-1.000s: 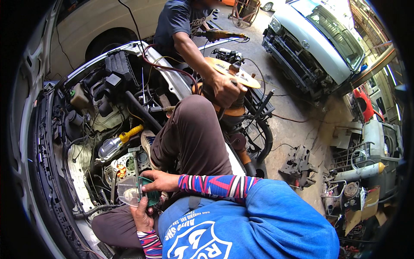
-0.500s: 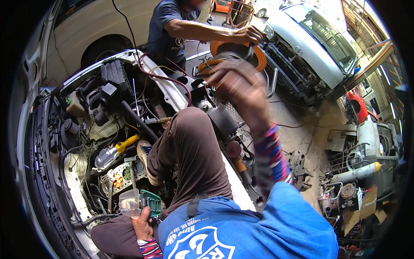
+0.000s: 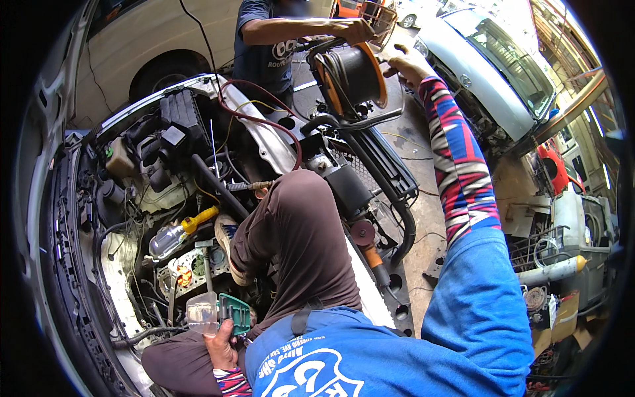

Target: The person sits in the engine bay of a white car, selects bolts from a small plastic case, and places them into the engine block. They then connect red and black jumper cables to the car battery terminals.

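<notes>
The left hand (image 3: pixel 222 345) gripped a small green case (image 3: pixel 243 316), its clear lid (image 3: pixel 201 313) open, near the folded left leg (image 3: pixel 175 360). The right hand (image 3: pixel 411 67), fingers parted, reached beside an orange-and-black reel (image 3: pixel 364 74); contact could not be told. A co-worker's hand (image 3: pixel 355 30) was at the reel's upper edge.

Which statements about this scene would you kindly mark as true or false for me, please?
1. The left hand holds a green case. True.
2. The case's clear lid is closed. False: it stands open.
3. The right hand rests on the knee. False: it is extended near the orange-and-black reel.
4. A yellow-handled lamp lies in the engine bay. True.
5. The orange-bodied grinder is right of the lamp. True.
</notes>
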### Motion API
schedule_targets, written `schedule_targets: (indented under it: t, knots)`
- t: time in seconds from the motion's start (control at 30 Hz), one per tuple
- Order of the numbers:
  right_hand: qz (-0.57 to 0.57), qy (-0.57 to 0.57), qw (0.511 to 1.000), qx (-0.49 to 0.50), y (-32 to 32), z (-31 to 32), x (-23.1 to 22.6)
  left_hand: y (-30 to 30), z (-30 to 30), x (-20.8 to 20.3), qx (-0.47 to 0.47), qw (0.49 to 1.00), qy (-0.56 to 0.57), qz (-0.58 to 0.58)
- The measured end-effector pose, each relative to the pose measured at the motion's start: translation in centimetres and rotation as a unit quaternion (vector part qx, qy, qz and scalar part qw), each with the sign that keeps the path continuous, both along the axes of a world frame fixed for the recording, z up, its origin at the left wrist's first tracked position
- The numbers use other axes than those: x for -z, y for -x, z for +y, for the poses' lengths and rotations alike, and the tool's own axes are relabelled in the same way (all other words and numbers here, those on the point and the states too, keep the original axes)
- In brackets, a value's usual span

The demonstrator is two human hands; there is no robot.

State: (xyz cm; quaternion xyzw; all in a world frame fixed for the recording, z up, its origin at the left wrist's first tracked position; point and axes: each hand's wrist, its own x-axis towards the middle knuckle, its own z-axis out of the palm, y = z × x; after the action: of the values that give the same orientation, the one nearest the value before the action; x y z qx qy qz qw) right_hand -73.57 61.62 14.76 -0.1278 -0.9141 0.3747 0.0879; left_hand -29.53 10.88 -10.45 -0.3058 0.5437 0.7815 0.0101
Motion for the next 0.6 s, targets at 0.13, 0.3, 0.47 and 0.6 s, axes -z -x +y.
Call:
schedule_targets:
  t: [0.13, 0.3, 0.47, 0.6]
  knots:
    - [0.025, 0.085, 0.994, -0.064, -4.8, -3.5, 0.7, 0.2, 0.1, 0.3, -0.005, 1.0, -0.009, 0.007]
    - [-0.007, 0.273, 0.94, -0.206, -14.3, -8.4, 8.3, 0.2, 0.1, 0.3, -0.007, 1.0, -0.005, 0.028]
    - [-0.21, 0.249, 0.936, -0.133, -22.3, -10.9, 21.3, 0.0, -0.2, 0.6, 0.002, 0.999, -0.003, 0.034]
    - [-0.279, 0.334, 0.899, 0.048, -27.1, -8.7, 28.5, -0.2, -0.5, 0.9, 0.009, 0.999, -0.002, 0.034]
